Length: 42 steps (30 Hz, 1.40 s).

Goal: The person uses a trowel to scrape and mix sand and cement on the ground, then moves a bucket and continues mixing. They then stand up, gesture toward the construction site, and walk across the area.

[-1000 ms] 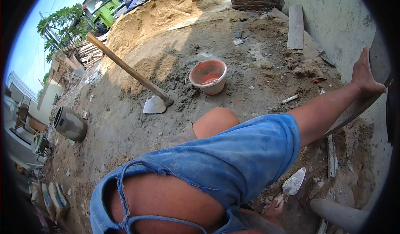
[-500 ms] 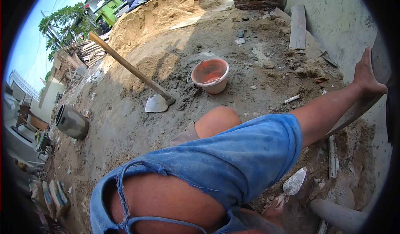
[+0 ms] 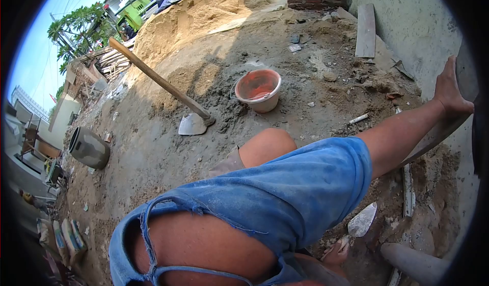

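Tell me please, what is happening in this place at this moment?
A person in a torn blue shirt is spreading their left hand flat against a grey panel by the pale, stained wall. Their right hand, low and partly hidden, appears to grip a metal trowel with a pointed blade. Apart from both hands, a pale round bucket with a reddish inside stands upright on the ground, near a wooden-handled hoe with a metal blade.

Sunlit sand pile point(image 3: 198, 18), shaded ground point(image 3: 147, 161), fisheye bend, black corners
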Tool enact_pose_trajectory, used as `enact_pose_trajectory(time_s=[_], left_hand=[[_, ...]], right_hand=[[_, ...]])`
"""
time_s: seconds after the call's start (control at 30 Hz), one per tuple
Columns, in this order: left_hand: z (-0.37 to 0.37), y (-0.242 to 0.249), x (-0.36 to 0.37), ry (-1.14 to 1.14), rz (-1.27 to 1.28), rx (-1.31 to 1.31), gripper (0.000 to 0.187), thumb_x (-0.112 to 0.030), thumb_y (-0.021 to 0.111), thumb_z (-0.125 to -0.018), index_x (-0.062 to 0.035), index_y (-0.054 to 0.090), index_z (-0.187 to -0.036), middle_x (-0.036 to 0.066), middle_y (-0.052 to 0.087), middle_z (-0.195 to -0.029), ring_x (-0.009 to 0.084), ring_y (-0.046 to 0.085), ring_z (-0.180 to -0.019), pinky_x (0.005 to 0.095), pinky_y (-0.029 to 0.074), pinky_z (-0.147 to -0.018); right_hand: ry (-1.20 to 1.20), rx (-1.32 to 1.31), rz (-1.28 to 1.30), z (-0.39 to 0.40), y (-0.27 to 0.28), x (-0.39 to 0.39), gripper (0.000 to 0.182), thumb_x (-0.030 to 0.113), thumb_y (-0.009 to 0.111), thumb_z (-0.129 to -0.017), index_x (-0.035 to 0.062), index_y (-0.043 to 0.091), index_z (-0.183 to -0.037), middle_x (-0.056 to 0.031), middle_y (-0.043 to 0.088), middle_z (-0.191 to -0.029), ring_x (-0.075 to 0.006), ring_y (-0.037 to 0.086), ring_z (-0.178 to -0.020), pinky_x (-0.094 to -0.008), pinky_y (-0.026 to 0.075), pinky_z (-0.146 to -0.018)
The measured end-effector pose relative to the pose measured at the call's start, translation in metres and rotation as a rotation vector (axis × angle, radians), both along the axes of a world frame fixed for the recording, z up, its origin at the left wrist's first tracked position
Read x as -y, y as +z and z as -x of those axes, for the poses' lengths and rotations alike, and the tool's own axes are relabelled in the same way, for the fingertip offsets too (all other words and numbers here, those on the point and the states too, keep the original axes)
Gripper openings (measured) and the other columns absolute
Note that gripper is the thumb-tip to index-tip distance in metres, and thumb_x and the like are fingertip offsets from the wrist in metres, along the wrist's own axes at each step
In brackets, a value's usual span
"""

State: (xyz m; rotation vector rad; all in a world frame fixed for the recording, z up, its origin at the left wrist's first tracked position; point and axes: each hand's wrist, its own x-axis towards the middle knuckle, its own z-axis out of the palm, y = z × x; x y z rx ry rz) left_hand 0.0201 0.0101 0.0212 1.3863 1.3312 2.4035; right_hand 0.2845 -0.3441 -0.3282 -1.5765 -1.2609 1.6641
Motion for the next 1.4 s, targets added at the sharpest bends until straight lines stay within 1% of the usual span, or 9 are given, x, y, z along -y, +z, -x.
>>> enact_pose_trajectory(time_s=[0.17, 0.33, 0.47, 0.57, 0.7, 0.77, 0.87, 1.23, 1.4], left_hand=[[-0.002, 0.001, 0.004, 0.039, 0.012, -0.003, 0.117, -0.027, 0.086, -0.038, -0.0005, 0.027, -0.134, 0.023, 0.053, -0.121, 0.0393, 0.054, -0.114, 0.0405, 0.045, -0.101], [-0.001, 0.007, 0.019, -0.044, 0.008, 0.038, 0.115, -0.03, 0.086, -0.037, 0.0021, 0.029, -0.131, 0.023, 0.054, -0.118, 0.0381, 0.056, -0.112, 0.04, 0.045, -0.101], [-0.001, 0.007, 0.021, -0.165, 0.0, 0.03, 0.119, -0.025, 0.085, -0.038, 0.0051, 0.024, -0.135, 0.026, 0.049, -0.125, 0.0391, 0.051, -0.118, 0.0386, 0.042, -0.104], [-0.001, 0.005, 0.014, -0.018, 0.05, -0.013, 0.119, -0.025, 0.085, -0.038, 0.0049, 0.024, -0.135, 0.026, 0.049, -0.125, 0.0389, 0.051, -0.118, 0.0388, 0.042, -0.104], [-0.001, 0.005, 0.014, -0.035, 0.013, 0.022, 0.116, -0.027, 0.085, -0.037, 0.0043, 0.027, -0.132, 0.025, 0.052, -0.12, 0.0387, 0.054, -0.114, 0.0392, 0.043, -0.102], [-0.001, 0.005, 0.014, -0.055, 0.0, 0.049, 0.114, -0.03, 0.086, -0.036, 0.004, 0.03, -0.129, 0.023, 0.054, -0.117, 0.0383, 0.056, -0.111, 0.0396, 0.045, -0.1], [0.0, 0.004, 0.013, -0.049, 0.031, 0.011, 0.117, -0.025, 0.084, -0.038, 0.0048, 0.024, -0.134, 0.026, 0.053, -0.118, 0.0394, 0.054, -0.114, 0.0379, 0.043, -0.103], [-0.001, 0.003, 0.009, 0.013, -0.019, 0.007, 0.117, -0.029, 0.085, -0.035, 0.0048, 0.029, -0.132, 0.024, 0.054, -0.117, 0.0387, 0.055, -0.112, 0.039, 0.044, -0.101], [0.001, 0.004, 0.015, -0.097, 0.026, 0.026, 0.122, -0.028, 0.085, -0.035, 0.0056, 0.026, -0.135, 0.025, 0.052, -0.123, 0.0388, 0.053, -0.117, 0.0386, 0.042, -0.104]], right_hand=[[-0.01, -0.004, 0.004, 0.0, 0.001, 0.0, 0.036, 0.024, 0.053, -0.095, -0.0004, 0.049, -0.121, -0.0035, 0.049, -0.065, -0.0109, 0.044, -0.04, -0.0261, 0.037, -0.037], [-0.017, -0.029, 0.001, 0.001, 0.006, 0.001, 0.035, 0.024, 0.053, -0.095, -0.0002, 0.05, -0.12, -0.0036, 0.049, -0.065, -0.0111, 0.045, -0.04, -0.0262, 0.036, -0.037], [-0.034, -0.108, -0.005, 0.0, 0.009, -0.001, 0.026, 0.024, 0.052, -0.096, 0.0015, 0.05, -0.11, -0.0038, 0.049, -0.066, -0.0122, 0.045, -0.04, -0.0269, 0.037, -0.037], [-0.077, -0.129, 0.017, 0.0, 0.014, -0.004, 0.023, 0.025, 0.051, -0.096, 0.0032, 0.049, -0.101, -0.0041, 0.049, -0.066, -0.0133, 0.046, -0.041, -0.0279, 0.037, -0.037], [-0.121, -0.181, 0.052, -0.004, 0.009, -0.008, 0.024, 0.028, 0.051, -0.097, 0.0044, 0.047, -0.094, -0.005, 0.049, -0.068, -0.015, 0.047, -0.042, -0.0296, 0.038, -0.038], [-0.123, -0.186, 0.065, -0.006, 0.012, -0.008, 0.024, 0.028, 0.051, -0.097, 0.0045, 0.046, -0.094, -0.0053, 0.049, -0.069, -0.0154, 0.047, -0.043, -0.0302, 0.039, -0.038], [-0.142, -0.183, 0.089, -0.003, 0.019, -0.008, 0.024, 0.027, 0.052, -0.097, 0.0047, 0.046, -0.094, -0.0056, 0.049, -0.07, -0.0159, 0.048, -0.044, -0.0312, 0.039, -0.038], [-0.176, -0.178, 0.06, -0.001, 0.023, -0.006, 0.022, 0.025, 0.052, -0.097, 0.0047, 0.045, -0.092, -0.0058, 0.049, -0.07, -0.0162, 0.048, -0.043, -0.032, 0.039, -0.036], [-0.162, -0.195, 0.067, -0.004, 0.017, -0.006, 0.02, 0.023, 0.052, -0.097, 0.0051, 0.046, -0.092, -0.0057, 0.049, -0.07, -0.0161, 0.047, -0.043, -0.0316, 0.04, -0.038]])
